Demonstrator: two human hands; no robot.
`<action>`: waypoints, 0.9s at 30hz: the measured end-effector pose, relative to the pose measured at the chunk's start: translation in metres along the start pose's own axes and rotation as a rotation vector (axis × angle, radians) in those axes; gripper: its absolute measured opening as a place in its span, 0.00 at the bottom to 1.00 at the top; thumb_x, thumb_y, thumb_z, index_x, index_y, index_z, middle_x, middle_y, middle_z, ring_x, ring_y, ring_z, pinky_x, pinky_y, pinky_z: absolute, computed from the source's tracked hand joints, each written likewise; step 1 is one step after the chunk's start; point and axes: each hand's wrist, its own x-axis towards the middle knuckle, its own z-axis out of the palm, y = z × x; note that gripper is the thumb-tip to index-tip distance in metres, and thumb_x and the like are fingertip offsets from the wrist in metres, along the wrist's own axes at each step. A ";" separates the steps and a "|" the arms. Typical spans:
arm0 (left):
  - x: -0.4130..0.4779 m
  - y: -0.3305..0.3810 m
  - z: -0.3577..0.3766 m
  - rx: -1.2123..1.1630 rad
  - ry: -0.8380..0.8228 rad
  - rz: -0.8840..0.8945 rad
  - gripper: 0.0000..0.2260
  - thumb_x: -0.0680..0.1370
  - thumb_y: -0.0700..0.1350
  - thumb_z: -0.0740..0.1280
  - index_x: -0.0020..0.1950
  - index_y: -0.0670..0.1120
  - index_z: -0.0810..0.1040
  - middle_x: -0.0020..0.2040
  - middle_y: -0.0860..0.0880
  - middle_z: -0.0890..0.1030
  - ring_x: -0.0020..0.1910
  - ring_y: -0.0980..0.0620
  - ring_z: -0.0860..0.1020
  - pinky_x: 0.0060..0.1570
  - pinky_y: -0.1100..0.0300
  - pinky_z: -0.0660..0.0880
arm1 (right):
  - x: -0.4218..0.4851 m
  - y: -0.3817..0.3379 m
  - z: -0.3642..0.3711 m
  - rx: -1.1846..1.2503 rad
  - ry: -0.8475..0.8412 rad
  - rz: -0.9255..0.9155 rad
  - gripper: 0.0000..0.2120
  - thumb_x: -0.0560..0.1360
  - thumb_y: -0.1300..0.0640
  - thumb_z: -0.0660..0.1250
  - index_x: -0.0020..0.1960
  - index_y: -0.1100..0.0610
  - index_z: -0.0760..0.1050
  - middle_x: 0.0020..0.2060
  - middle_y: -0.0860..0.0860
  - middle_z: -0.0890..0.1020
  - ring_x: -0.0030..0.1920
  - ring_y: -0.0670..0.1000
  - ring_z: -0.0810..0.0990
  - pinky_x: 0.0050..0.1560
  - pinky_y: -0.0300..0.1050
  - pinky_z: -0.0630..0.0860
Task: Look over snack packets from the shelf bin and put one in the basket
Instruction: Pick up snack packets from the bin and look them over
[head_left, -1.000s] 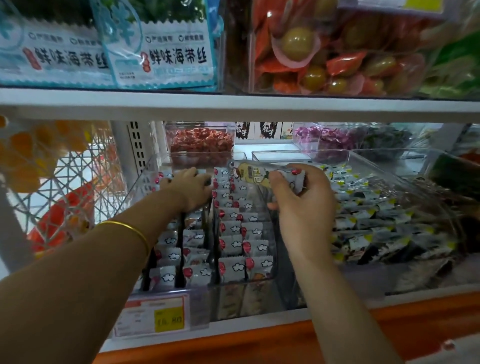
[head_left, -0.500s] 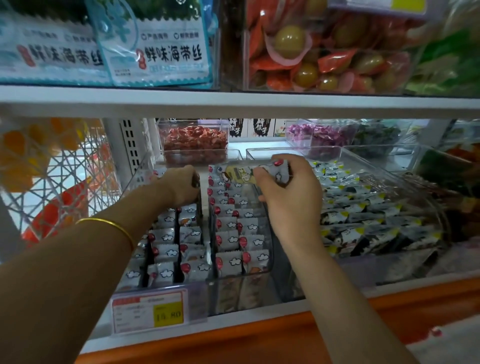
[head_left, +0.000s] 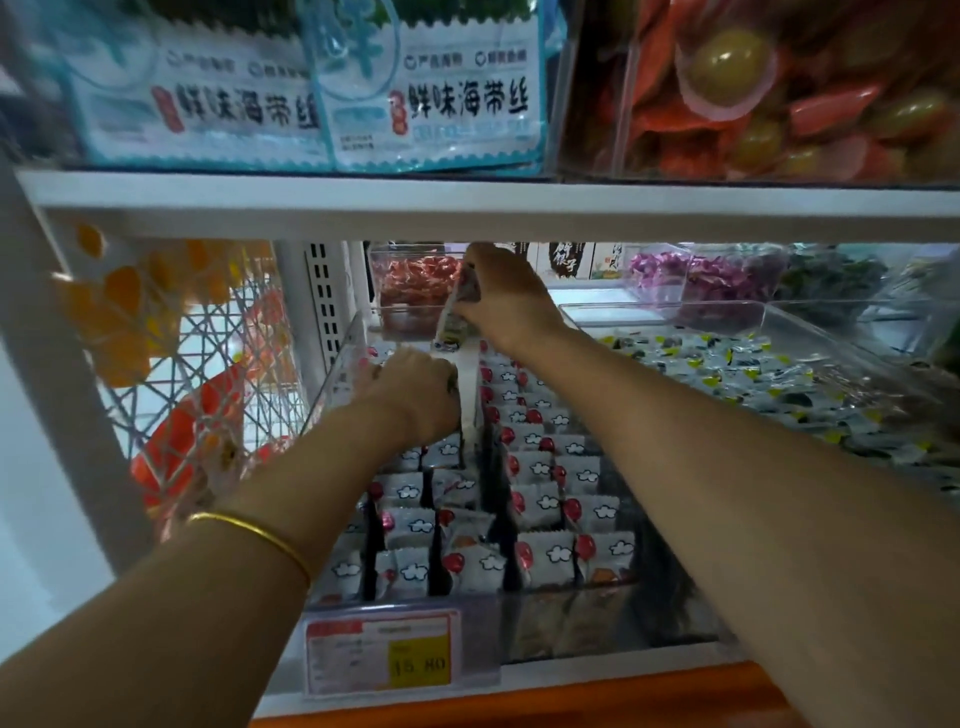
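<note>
Item 1. Small white snack packet with a yellow-and-dark print (head_left: 456, 318): held upright, above the rear of the bin, just below the white shelf board (head_left: 467, 208). It was pinched at its upper end by the right hand (head_left: 511, 301), fingers curled round it.

Item 2. Clear plastic shelf bin (head_left: 337, 374): filled with rows of white packets marked with clouds and red dots (head_left: 545, 556), split by a clear upright divider (head_left: 470, 400).

Item 3. Left hand (head_left: 413, 397): reached down into the left half of the bin, back of hand up and fingers hidden among the packets; whether it gripped one could not be told. A thin gold bangle (head_left: 254, 535) sat on that forearm.

Item 4. White open-lattice basket (head_left: 171, 395): left of the shelf upright, well apart from the held packet, with orange shapes showing through.

Item 5. Red-and-yellow price label (head_left: 384, 652): fixed to the bin's front.

Item 6. Small clear tub of red sweets (head_left: 410, 291): behind the bin.

Item 7. Blue-and-white seaweed bags (head_left: 431, 98): on the shelf above.
</note>
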 end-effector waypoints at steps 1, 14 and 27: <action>-0.001 0.000 -0.001 0.006 -0.008 -0.011 0.10 0.78 0.44 0.58 0.36 0.47 0.66 0.51 0.39 0.77 0.55 0.42 0.74 0.61 0.44 0.69 | 0.004 -0.001 0.005 -0.044 -0.015 -0.026 0.12 0.74 0.60 0.66 0.56 0.61 0.69 0.51 0.57 0.77 0.51 0.55 0.76 0.45 0.45 0.70; -0.036 0.000 0.002 0.212 -0.210 0.106 0.22 0.82 0.53 0.47 0.71 0.44 0.63 0.76 0.47 0.54 0.75 0.45 0.47 0.68 0.34 0.46 | -0.004 0.010 0.034 -0.095 -0.270 -0.014 0.14 0.77 0.65 0.59 0.60 0.57 0.75 0.58 0.56 0.79 0.56 0.55 0.77 0.58 0.51 0.73; -0.053 0.005 0.001 0.038 -0.153 0.060 0.24 0.82 0.53 0.45 0.77 0.47 0.50 0.78 0.50 0.45 0.76 0.51 0.41 0.70 0.40 0.40 | -0.014 -0.006 0.006 0.002 -0.225 0.031 0.15 0.76 0.69 0.57 0.60 0.58 0.71 0.58 0.58 0.77 0.55 0.56 0.76 0.50 0.46 0.75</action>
